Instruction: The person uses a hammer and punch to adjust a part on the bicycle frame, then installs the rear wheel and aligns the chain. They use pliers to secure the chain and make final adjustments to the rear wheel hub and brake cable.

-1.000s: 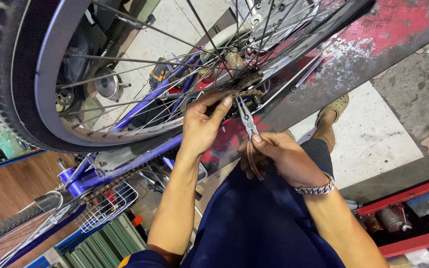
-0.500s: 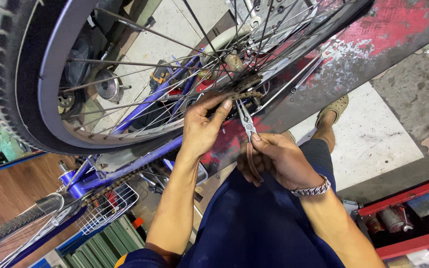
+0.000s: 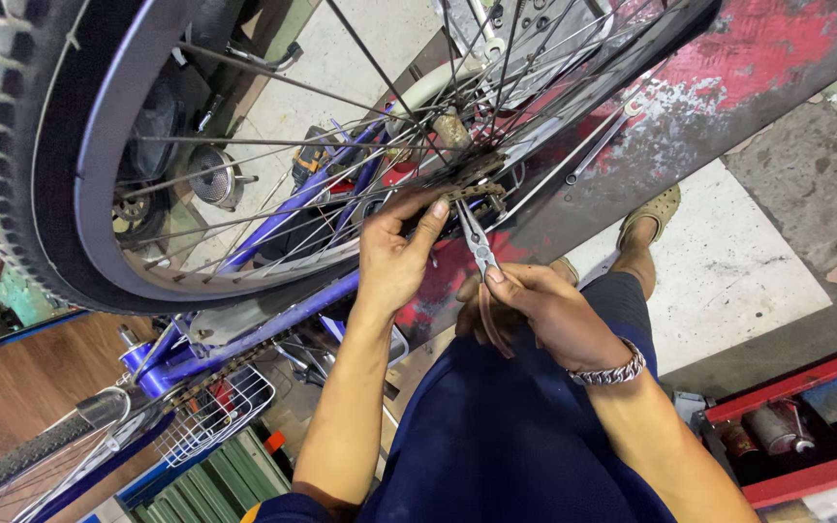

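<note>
A bicycle wheel (image 3: 60, 174) with a knobby tyre and silver spokes fills the upper left. Its hub and rusty chain parts (image 3: 472, 179) sit at the centre top. My left hand (image 3: 394, 257) reaches up, with its fingers resting on the chain by the hub. My right hand (image 3: 535, 310) grips the brown handles of a pair of pliers (image 3: 480, 247), whose metal jaws point up at the chain. A metal bracelet circles my right wrist.
A purple bicycle frame (image 3: 244, 329) and a white wire basket (image 3: 210, 416) lie at the lower left. A grey and red painted beam (image 3: 728, 87) crosses the upper right. A red shelf (image 3: 806, 426) holds cans at the lower right. My sandalled foot (image 3: 651, 218) rests on the concrete floor.
Both hands stay at the hub with the pliers. The view has shifted slightly; the wheel sits a little lower and closer in the picture.
</note>
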